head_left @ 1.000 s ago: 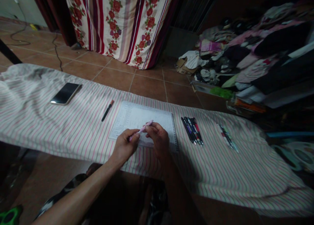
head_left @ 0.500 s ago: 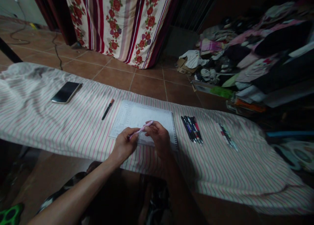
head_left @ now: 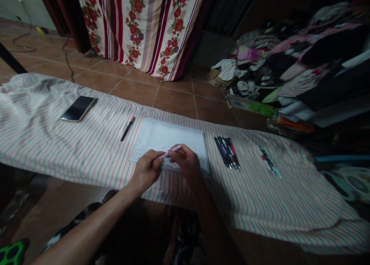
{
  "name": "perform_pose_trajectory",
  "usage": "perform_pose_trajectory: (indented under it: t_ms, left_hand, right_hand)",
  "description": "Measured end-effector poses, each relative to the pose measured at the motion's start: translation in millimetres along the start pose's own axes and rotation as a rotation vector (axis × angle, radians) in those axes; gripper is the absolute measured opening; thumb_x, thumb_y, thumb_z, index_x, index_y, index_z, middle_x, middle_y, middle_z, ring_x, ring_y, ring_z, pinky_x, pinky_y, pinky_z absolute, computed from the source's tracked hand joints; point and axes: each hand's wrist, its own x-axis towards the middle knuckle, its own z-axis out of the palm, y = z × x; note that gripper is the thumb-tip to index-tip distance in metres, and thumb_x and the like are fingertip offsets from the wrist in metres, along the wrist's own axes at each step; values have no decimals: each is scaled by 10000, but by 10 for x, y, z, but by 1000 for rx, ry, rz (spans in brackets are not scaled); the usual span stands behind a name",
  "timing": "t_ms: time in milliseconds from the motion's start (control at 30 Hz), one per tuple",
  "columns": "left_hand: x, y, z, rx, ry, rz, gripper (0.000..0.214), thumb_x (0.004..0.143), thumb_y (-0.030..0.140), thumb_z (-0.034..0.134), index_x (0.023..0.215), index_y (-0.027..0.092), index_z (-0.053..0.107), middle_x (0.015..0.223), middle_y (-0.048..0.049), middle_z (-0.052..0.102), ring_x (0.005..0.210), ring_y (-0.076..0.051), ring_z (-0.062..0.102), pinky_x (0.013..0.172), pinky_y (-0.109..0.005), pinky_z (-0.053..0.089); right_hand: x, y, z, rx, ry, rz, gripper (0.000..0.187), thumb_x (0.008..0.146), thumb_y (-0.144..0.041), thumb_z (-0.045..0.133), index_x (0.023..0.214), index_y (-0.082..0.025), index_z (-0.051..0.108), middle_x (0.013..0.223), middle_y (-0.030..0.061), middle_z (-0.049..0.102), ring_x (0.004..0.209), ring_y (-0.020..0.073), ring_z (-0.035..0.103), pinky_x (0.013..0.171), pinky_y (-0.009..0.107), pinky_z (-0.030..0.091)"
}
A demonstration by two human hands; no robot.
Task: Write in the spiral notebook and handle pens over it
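Pink pen [head_left: 165, 155] held in both hands, above the near part of the open notebook [head_left: 173, 134]. Long axis slants: one end near and left, other end far and right, past the right fingers. Which end is the writing tip: cannot tell.

Left hand [head_left: 148, 168] closed on the near-left end, thumb and index pinching, other fingers curled under; forearm comes in from the near left. Right hand [head_left: 187, 163] pinches the pen toward its far-right end, fingers bent, narrow grip; forearm rises from the near side, in shadow. Hands close together, pen bridging them.

Notebook lies on the striped cloth [head_left: 98, 149] over the desk, spiral binding on the right, writing on the page. Left of it, dark pen [head_left: 127, 129], orange end far and right, dark end near and left. Farther left, phone [head_left: 78, 108], dark screen up. Right of notebook, bunch of pens [head_left: 227, 153] side by side, slanting far-left to near-right; smaller pen group [head_left: 269, 163] farther right, similar slant, blurry.
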Motion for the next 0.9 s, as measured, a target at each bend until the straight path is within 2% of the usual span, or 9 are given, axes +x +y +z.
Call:
perform_pose_trajectory:
  t_ms: [133,300,567,733,900]
  left_hand:
    - [-9,13,-26,8,-3,35,212,832,255,470,956,204,634,814,-35,627,779,-161,584,708,-280,457]
    - [-22,60,-57,78,-9,45,220,830,240,467,969,201,633,844,-42,636,795,-165,590,730,-287,458]
    - [-32,82,-137,118,-49,6,209,820,244,476,952,209,634,881,-40,667,817,-169,609,734,-277,458]
    - [-30,53,-199,158,-101,34,208,821,237,478,944,219,645,877,-38,669,825,-175,608,738,-281,450]
    - [-36,20,-238,187,-117,81,223,828,240,477,972,234,646,852,-30,651,825,-170,595,728,-270,446]
  right_hand:
    - [-8,-5,9,17,-20,-11,219,652,-366,662,719,-204,529,626,3,656,598,155,615,524,264,476]
    - [-31,-23,12,6,51,-56,331,652,-306,672,904,-223,474,602,-35,639,543,145,612,513,261,482]
    - [-42,-35,-88,-157,-39,-30,232,636,-321,688,750,-215,517,584,-23,617,544,150,602,522,261,458]
    - [-74,-66,-113,-200,-141,-66,199,671,-342,666,763,-213,547,729,7,658,680,176,631,626,288,466]
    - [-90,-65,-101,-306,-164,-109,166,697,-328,647,767,-212,552,719,-3,636,675,173,615,605,276,450]
